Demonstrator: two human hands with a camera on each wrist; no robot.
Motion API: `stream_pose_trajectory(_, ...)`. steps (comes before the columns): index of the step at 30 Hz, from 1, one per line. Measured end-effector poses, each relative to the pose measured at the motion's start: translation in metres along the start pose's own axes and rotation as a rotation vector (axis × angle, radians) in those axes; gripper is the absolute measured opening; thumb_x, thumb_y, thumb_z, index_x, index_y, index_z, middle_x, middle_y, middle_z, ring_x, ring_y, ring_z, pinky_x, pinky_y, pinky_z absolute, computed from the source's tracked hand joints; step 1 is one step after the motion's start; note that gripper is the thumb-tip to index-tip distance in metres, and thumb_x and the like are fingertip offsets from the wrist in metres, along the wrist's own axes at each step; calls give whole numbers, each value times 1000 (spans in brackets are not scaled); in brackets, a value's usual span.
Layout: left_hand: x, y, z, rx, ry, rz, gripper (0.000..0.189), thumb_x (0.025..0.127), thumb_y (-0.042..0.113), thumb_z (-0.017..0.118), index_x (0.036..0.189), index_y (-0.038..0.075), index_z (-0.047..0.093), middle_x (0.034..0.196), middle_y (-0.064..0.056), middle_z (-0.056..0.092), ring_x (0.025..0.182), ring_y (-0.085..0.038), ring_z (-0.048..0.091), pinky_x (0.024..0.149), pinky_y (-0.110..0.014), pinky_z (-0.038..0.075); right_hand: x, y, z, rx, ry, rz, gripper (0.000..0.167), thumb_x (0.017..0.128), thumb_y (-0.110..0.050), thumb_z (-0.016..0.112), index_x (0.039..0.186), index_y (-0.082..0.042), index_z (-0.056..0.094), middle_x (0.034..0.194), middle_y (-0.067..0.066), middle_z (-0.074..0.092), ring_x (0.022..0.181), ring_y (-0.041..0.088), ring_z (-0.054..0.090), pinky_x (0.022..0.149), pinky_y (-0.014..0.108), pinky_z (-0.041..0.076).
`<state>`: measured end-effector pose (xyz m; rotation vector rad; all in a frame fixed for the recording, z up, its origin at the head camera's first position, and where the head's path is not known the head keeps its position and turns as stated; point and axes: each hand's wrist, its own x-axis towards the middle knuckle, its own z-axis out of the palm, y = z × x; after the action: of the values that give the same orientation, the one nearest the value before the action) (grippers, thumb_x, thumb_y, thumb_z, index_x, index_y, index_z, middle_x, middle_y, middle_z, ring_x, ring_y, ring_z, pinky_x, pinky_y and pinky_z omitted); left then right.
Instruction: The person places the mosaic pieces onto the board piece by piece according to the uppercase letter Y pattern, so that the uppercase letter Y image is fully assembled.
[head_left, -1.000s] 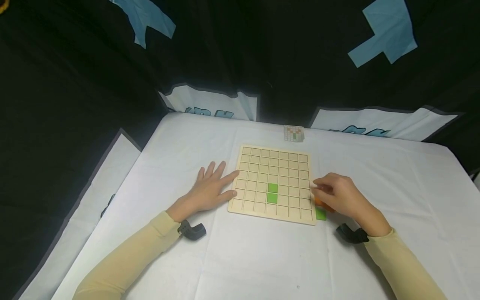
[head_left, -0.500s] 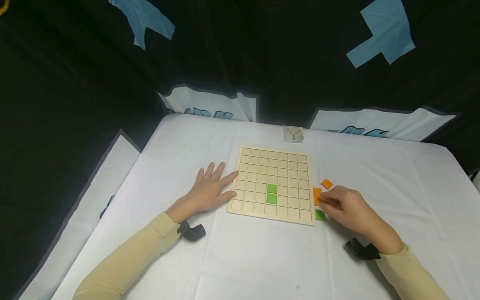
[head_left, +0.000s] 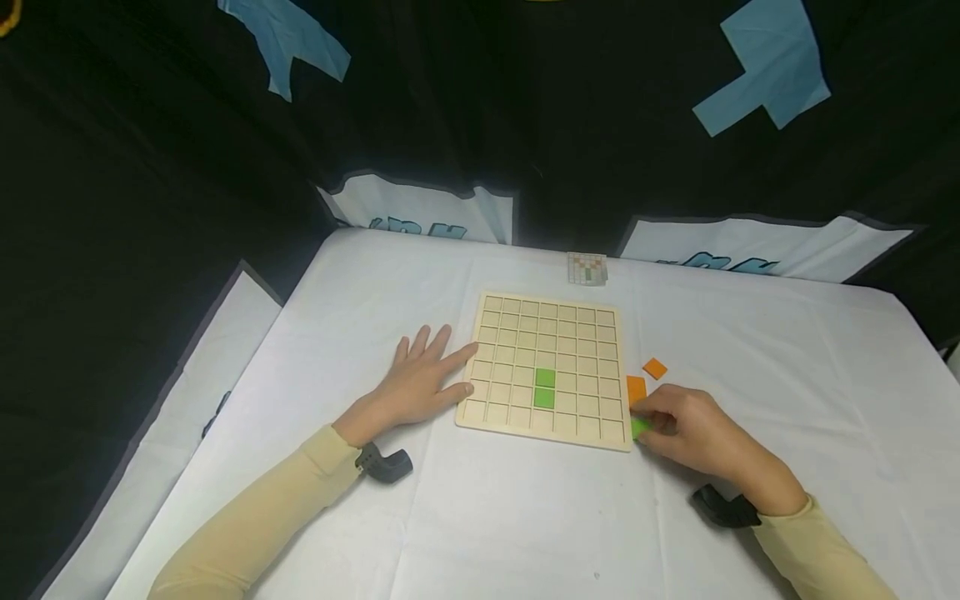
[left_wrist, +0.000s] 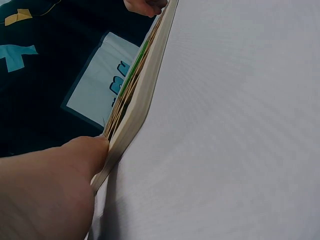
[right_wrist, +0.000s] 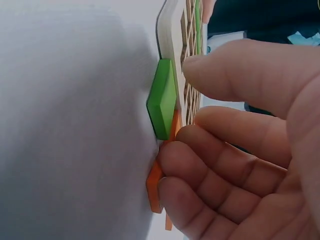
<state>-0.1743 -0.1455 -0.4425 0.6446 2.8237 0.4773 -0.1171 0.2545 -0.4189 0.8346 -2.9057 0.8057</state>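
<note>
A square wooden grid board [head_left: 577,333] lies on the white table, with two green tiles [head_left: 544,388] seated one above the other in its cells. My left hand [head_left: 412,387] is spread flat at the board's left side, thumb and forefinger touching the edge. At the right edge, my right hand [head_left: 693,425] hovers over a loose green tile [right_wrist: 162,100]. Its thumb and forefinger stand apart, not closed on that tile; the other fingers are loosely bent near an orange tile [right_wrist: 155,185]. Another orange tile [head_left: 655,368] lies slightly farther back.
Behind the board lies a small printed card [head_left: 587,268] with a coloured grid pattern. The white tablecloth [head_left: 525,517] extends around the board. A black curtain [head_left: 562,108] hangs beyond the table's far edge.
The right hand has drawn back from the board's right edge, uncovering the orange tiles, then shifted nearer me to the loose green tile. The left hand stays in place.
</note>
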Motion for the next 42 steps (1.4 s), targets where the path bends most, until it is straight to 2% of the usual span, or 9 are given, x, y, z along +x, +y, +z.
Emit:
stream_pose_trajectory(20,0,1,-1,2,-4,-3,66,103,52,49,162,27,31,171,-23,10,156,-53,1,122,-74,2,4,-3,4,-76,-60,8,32,71,-1,87,101,-2,76,82,-6,61,73,4,46,61,21,41)
stream_pose_trajectory(32,0,1,0,0,3,-2,66,102,52,49,161,27,32,170,-23,10,156,-53,1,122,-73,2,3,-5,4,-96,-73,15,28,74,0,85,101,-3,78,82,-7,60,72,4,45,61,20,40)
stream_pose_trajectory(42,0,2,0,6,4,-4,66,103,52,49,161,28,32,171,-23,11,156,-53,2,122,-73,2,2,-3,3,-102,-62,-19,27,74,0,83,99,-4,79,84,-7,62,72,3,46,61,20,42)
